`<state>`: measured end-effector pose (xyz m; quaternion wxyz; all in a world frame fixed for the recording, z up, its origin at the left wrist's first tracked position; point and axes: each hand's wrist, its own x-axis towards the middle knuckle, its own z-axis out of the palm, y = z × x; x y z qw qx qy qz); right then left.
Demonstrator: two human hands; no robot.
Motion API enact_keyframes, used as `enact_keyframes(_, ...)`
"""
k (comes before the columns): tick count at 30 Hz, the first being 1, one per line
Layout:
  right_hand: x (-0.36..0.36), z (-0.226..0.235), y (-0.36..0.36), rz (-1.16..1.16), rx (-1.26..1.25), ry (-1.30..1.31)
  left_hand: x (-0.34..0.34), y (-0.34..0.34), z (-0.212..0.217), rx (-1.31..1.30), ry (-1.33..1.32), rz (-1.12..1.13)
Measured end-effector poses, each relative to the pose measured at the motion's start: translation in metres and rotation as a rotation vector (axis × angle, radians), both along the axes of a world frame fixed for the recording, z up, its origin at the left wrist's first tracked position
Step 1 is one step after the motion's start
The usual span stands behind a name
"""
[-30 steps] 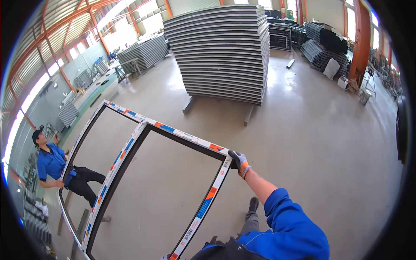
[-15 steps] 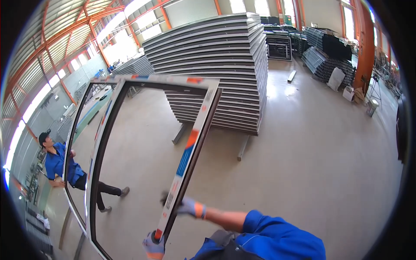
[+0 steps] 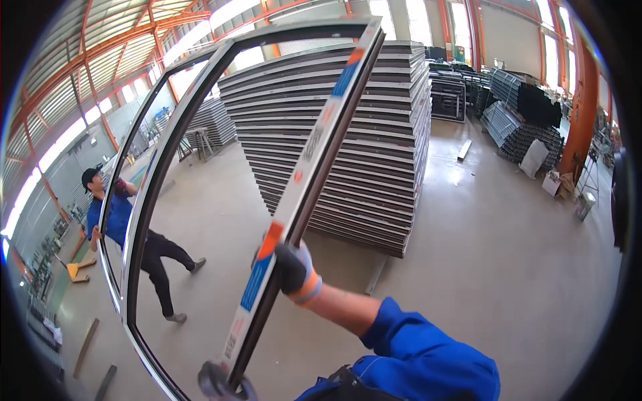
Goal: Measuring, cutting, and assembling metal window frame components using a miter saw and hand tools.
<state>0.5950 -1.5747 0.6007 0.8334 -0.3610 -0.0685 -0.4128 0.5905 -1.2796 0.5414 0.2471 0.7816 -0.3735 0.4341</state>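
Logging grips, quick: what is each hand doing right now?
Left hand: closed on the window frame, low down.
Right hand: closed on the same frame, higher up.

Bright daylight enters through the high windows (image 3: 401, 20) and roof strips, with glare there (nearly white). The floor (image 3: 508, 254) shines softly. Edges bend strongly; corners are black.

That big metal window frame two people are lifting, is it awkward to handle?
Probably. The frame is long and open, so it likely flexes or sways when tilted up. It takes the right hand, the left hand and a co-worker at the far side, suggesting bulk more than weight. Its thin rails and film strips look easily scratched.
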Motion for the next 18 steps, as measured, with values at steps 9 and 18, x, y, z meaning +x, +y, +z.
enact_keyframes(9,0.000,0.168,-0.172,0.128,0.137,-0.141,0.005,0.056,-0.039,-0.249,0.096,0.553)
enact_keyframes(18,0.029,0.251,-0.328,-0.064,0.099,-0.270,0.202,0.067,0.005,-0.822,0.063,0.288)
